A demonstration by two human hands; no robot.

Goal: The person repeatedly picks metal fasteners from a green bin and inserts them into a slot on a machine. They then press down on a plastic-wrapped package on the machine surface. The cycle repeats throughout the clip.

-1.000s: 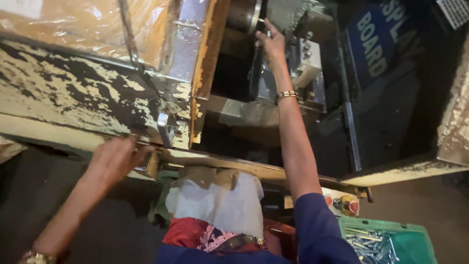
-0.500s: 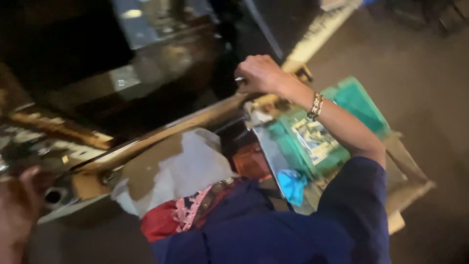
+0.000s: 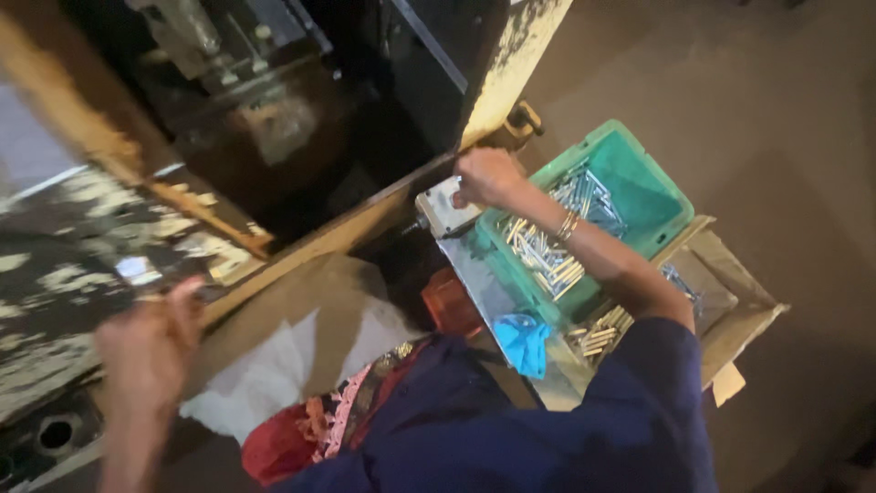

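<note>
The head view shows two hands. The right hand [image 3: 488, 176], two bangles at its wrist, is curled into a loose fist against a small grey metal box [image 3: 444, 206] beside one green plastic crate [image 3: 639, 178] of thin shiny metal rods [image 3: 543, 254]; whether it grips anything I cannot tell. More rods lie in one cardboard box [image 3: 730, 315]. The blurred left hand [image 3: 151, 342] is half open by the flaking painted machine frame [image 3: 82, 265]. Half a second ago the right hand was higher, left of the crate.

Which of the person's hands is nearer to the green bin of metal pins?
Right. The right hand hovers at the green bin's corner; the left hand is far off by the worn machine edge.
</note>
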